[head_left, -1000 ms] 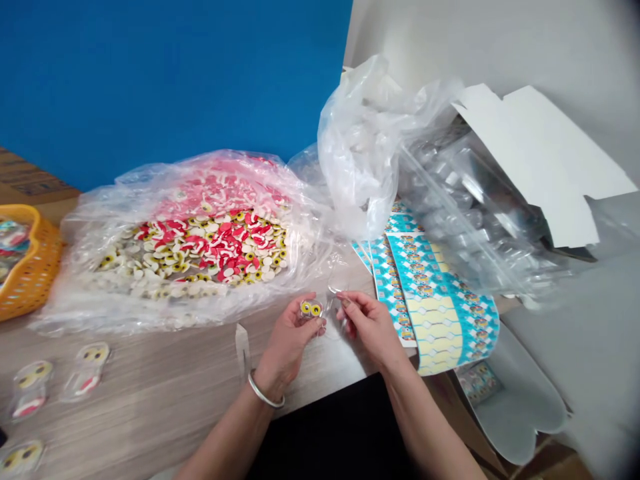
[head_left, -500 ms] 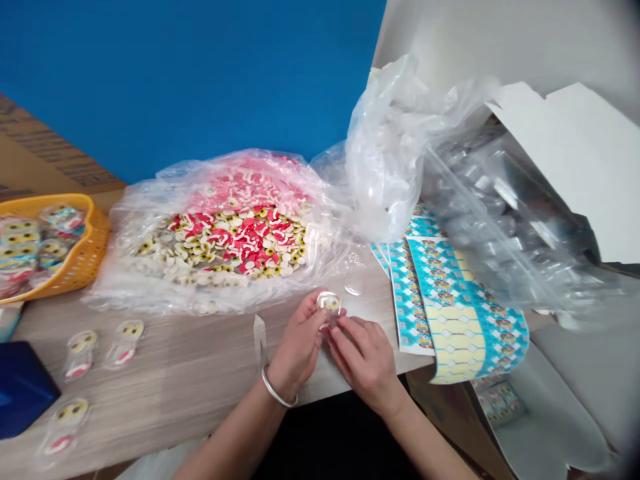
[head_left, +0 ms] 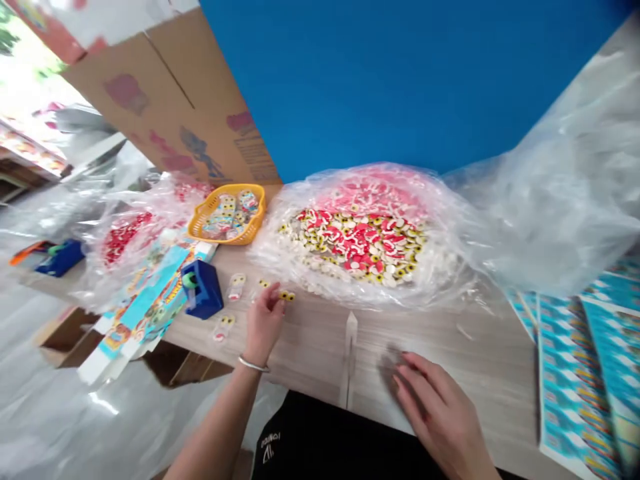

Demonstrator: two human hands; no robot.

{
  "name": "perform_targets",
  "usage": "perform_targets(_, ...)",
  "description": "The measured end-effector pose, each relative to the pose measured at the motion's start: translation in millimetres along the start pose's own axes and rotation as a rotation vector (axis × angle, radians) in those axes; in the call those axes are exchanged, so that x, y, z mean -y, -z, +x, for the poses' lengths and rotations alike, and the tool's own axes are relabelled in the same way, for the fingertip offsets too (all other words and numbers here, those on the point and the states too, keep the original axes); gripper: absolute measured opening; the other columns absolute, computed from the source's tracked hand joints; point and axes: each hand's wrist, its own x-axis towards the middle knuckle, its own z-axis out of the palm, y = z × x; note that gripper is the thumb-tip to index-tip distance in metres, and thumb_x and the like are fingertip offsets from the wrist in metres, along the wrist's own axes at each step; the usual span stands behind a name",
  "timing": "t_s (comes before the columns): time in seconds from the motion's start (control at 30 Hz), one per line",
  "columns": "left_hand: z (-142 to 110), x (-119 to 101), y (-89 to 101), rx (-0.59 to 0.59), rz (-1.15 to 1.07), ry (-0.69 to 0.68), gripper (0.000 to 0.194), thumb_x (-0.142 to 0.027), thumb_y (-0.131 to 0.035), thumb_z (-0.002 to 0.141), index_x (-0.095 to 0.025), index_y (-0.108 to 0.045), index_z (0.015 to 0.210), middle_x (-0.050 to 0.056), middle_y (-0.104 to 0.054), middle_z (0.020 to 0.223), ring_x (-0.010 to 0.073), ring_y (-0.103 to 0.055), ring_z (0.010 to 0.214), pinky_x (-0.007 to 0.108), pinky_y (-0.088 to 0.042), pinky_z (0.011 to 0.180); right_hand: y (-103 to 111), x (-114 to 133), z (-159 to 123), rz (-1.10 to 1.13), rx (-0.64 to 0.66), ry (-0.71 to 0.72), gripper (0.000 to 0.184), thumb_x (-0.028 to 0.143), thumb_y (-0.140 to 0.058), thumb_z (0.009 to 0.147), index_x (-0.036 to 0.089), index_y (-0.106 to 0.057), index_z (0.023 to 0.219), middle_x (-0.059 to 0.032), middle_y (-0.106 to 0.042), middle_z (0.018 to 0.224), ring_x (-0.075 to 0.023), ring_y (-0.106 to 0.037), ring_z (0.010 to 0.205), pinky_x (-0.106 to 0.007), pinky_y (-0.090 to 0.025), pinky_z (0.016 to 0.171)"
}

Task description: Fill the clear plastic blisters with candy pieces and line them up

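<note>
Tabletop [head_left: 310, 343]; left hand [head_left: 265, 323] now at pack [head_left: 287, 297]; right hand [head_left: 440, 403] apart

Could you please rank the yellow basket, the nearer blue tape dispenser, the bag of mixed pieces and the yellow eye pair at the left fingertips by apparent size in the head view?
Bag of mixed pieces
Yellow basket
Nearer blue tape dispenser
Yellow eye pair, by the left hand

"What's behind the wood-grain table [head_left: 313, 350]?"
"A plain blue wall or partition [head_left: 400, 80]."
"And the light?"
"Bright daylight [head_left: 31, 48] floods the upper left corner, with blurred greenery [head_left: 7, 35] showing at the edge."
</note>
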Motion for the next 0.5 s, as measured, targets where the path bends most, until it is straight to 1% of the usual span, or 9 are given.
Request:
perform_targets(0.03, 11, 5, 10.3, -0.041, 0.051, -0.015, 0.047, -0.025, -0.068, 0.07, -0.017, -0.063, 0.116, 0.001, -0.067, 0.077, 0.0153, -0.06, 0.062, 0.027, -0.046, 0.06, -3, 1, 1, 0.003, 0.009, 0.015, 0.019, 0.02, -0.062, 0.092, 0.023, -0.071, 0.109, -0.0115, -0.072, 0.111, -0.0264, -0.072, 0.094, -0.042, -0.063, 0.078)
perform_targets(0.1, 27, 12, 21.1, -0.063, 0.101, -0.017, 0.047, -0.024, -0.068, 0.07, -0.018, -0.061, 0.116, 0.0, -0.066, 0.076, 0.0155, -0.059, 0.061, 0.026, -0.044, 0.059, -8, 2, 4, -0.002, 0.032, 0.045, 0.018, 0.02, -0.061, 0.093, 0.022, -0.071, 0.108, -0.0115, -0.072, 0.111, -0.0256, -0.072, 0.093, -0.041, -0.063, 0.078)
perform_targets(0.2, 40, 16, 22.0, -0.048, 0.19, -0.029, 0.037, -0.024, -0.066, 0.071, -0.02, -0.062, 0.108, 0.003, -0.07, 0.083, 0.0182, -0.063, 0.067, 0.027, -0.045, 0.062, -13, 3, 8, -0.02, 0.07, 0.069, 0.017, 0.019, -0.061, 0.093, 0.02, -0.07, 0.107, -0.0118, -0.071, 0.111, -0.0247, -0.071, 0.094, -0.039, -0.063, 0.078)
perform_targets(0.27, 41, 15, 20.4, -0.04, 0.249, -0.043, 0.029, -0.025, -0.066, 0.072, -0.021, -0.064, 0.101, 0.007, -0.071, 0.09, 0.0228, -0.065, 0.078, 0.032, -0.047, 0.069, -14, 4, 10, -0.038, 0.086, 0.061, 0.017, 0.017, -0.062, 0.092, 0.019, -0.07, 0.108, -0.0123, -0.071, 0.112, -0.0246, -0.071, 0.095, -0.039, -0.063, 0.079)
perform_targets(0.33, 38, 13, 20.8, -0.039, 0.387, -0.084, 0.023, -0.028, -0.064, 0.075, -0.021, -0.065, 0.096, 0.01, -0.07, 0.095, 0.028, -0.065, 0.09, 0.037, -0.046, 0.079, -11, 8, 13, -0.057, 0.091, 0.041, 0.017, 0.016, -0.061, 0.092, 0.018, -0.069, 0.108, -0.013, -0.07, 0.112, -0.0244, -0.07, 0.095, -0.039, -0.063, 0.079)
perform_targets(0.4, 36, 12, 24.0, -0.045, 0.677, -0.168, 0.02, -0.035, -0.057, 0.081, -0.022, -0.065, 0.095, 0.009, -0.07, 0.1, 0.0297, -0.064, 0.094, 0.041, -0.046, 0.084, -7, 12, 16, -0.07, 0.096, 0.021, 0.016, 0.015, -0.06, 0.093, 0.017, -0.069, 0.106, -0.0134, -0.07, 0.11, -0.024, -0.07, 0.094, -0.039, -0.062, 0.079)
perform_targets(0.43, 37, 13, 26.3, -0.031, 0.778, -0.188, 0.02, -0.036, -0.053, 0.084, -0.023, -0.064, 0.094, 0.007, -0.07, 0.102, 0.0288, -0.063, 0.095, 0.041, -0.045, 0.085, -4, 14, 18, -0.073, 0.101, 0.012, 0.016, 0.014, -0.059, 0.093, 0.016, -0.068, 0.105, -0.0132, -0.07, 0.109, -0.0239, -0.069, 0.095, -0.039, -0.062, 0.08)
perform_targets(0.47, 39, 16, 28.6, -0.047, 0.839, -0.165, 0.02, -0.038, -0.051, 0.086, -0.025, -0.063, 0.094, 0.004, -0.069, 0.1, 0.0278, -0.062, 0.095, 0.042, -0.045, 0.087, -1, 15, 20, -0.077, 0.112, 0.002, 0.015, 0.014, -0.059, 0.093, 0.016, -0.068, 0.105, -0.0131, -0.071, 0.108, -0.0237, -0.069, 0.094, -0.039, -0.061, 0.081)
perform_targets(0.5, 43, 21, 30.5, 0.005, 0.868, -0.144, 0.023, -0.043, -0.047, 0.088, -0.027, -0.061, 0.097, 0.0, -0.069, 0.098, 0.028, -0.061, 0.097, 0.044, -0.045, 0.087, 1, 15, 21, -0.079, 0.122, -0.014, 0.015, 0.014, -0.058, 0.093, 0.016, -0.068, 0.105, -0.0129, -0.071, 0.108, -0.0233, -0.069, 0.095, -0.038, -0.061, 0.082)
